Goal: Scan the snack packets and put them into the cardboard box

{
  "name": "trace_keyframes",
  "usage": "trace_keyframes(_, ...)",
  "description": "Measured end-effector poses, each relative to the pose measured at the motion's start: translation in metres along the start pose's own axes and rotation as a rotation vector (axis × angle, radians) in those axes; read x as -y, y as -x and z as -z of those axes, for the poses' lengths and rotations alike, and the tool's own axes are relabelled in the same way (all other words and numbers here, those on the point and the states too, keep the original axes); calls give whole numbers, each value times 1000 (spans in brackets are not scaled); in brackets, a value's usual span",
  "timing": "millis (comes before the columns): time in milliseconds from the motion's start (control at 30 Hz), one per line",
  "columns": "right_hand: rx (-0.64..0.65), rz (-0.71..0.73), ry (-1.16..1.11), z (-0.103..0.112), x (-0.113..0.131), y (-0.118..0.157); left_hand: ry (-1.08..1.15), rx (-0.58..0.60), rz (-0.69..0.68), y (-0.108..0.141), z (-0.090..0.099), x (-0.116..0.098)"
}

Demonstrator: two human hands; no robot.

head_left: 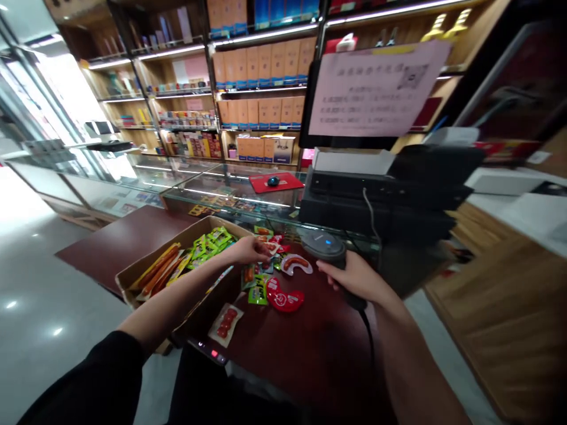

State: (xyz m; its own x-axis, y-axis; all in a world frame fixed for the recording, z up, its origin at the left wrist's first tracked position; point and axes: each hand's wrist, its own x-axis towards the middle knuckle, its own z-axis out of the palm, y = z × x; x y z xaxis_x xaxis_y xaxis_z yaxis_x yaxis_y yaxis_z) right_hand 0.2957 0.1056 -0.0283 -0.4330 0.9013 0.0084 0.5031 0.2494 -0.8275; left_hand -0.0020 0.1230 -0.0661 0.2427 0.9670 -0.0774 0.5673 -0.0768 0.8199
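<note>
My right hand (pixel 354 277) grips the scanner (pixel 325 248); my left hand (pixel 248 249) pinches a snack packet (pixel 271 247) at the scanner's 9 o'clock. Loose packets (pixel 283 295) lie at 6 o'clock, the box (pixel 177 265) looks mostly full, so I judge most remains.

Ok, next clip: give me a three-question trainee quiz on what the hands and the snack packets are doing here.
1. True or false: the right hand grips the barcode scanner.
2. The left hand is nearest which? A) the cardboard box B) the small packets on the table C) the red mouse mat
3. What lies just below the sausage packet on the dark red table?

Key: 1 true. 2 B, its fingers are at the packets beside the box. 3 the round red packet.
</note>
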Motion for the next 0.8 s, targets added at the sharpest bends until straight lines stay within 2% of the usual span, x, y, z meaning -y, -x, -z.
trace_keyframes(100,-12,1,-30,7,-5,2,-80,32,-25,-26,-33,-2)
trace_keyframes(167,-19,9,-33,10,-6,3,-222,25,-108,-40,-52,1)
trace_keyframes(233,-21,22,-37,12,-7,5,-346,20,-198,-51,-65,5)
trace_keyframes(300,-23,27,-53,13,-7,6,-398,33,-231,-58,-69,8)
trace_keyframes(433,-20,15,-63,13,-5,6,-427,63,-169,-62,-58,14)
trace_keyframes(567,-16,2,-65,12,-6,5,-451,30,-74,-59,-40,26)
trace_keyframes(800,-10,20,-63,12,-8,6,-536,-15,-149,-59,-13,34)
